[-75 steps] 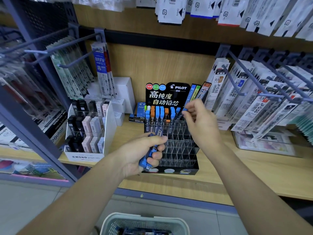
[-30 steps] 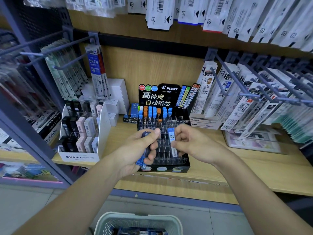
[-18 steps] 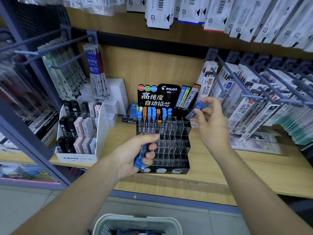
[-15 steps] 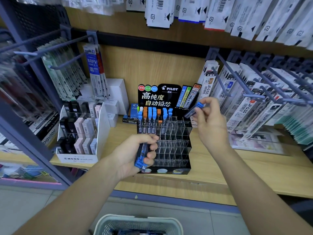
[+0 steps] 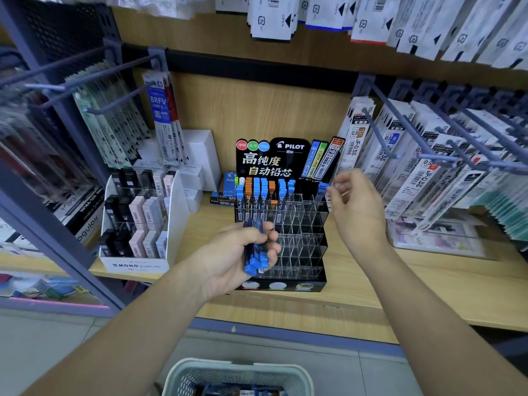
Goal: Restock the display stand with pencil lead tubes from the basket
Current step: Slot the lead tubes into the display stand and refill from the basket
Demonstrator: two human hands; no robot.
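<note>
Display stand (image 5: 303, 252) mostly unfilled, far row part-stocked; left hand (image 5: 231, 258) grips tube bundle (image 5: 255, 257); right hand (image 5: 357, 207) beside far-right tube (image 5: 323, 190), grip indeterminate; basket (image 5: 240, 364) holds more.

A single wide-angle view, worn on the person's head, looks forward and down at a shop shelf (image 5: 414, 290). It faces the wooden back panel almost square on, with the display stand (image 5: 285, 155) just above the middle of the frame, near enough for its printed header to be read. Both forearms run in from the bottom corners; the left hand (image 5: 234, 258) and right hand (image 5: 355, 207) lie in front of the stand, so close that the caps of the pencil lead tubes (image 5: 255, 260) in the left hand show singly. The bottom edge takes in the floor (image 5: 57, 344) and the basket (image 5: 183, 372) rim, directly below the camera. The lens bows the side racks outward.
</note>
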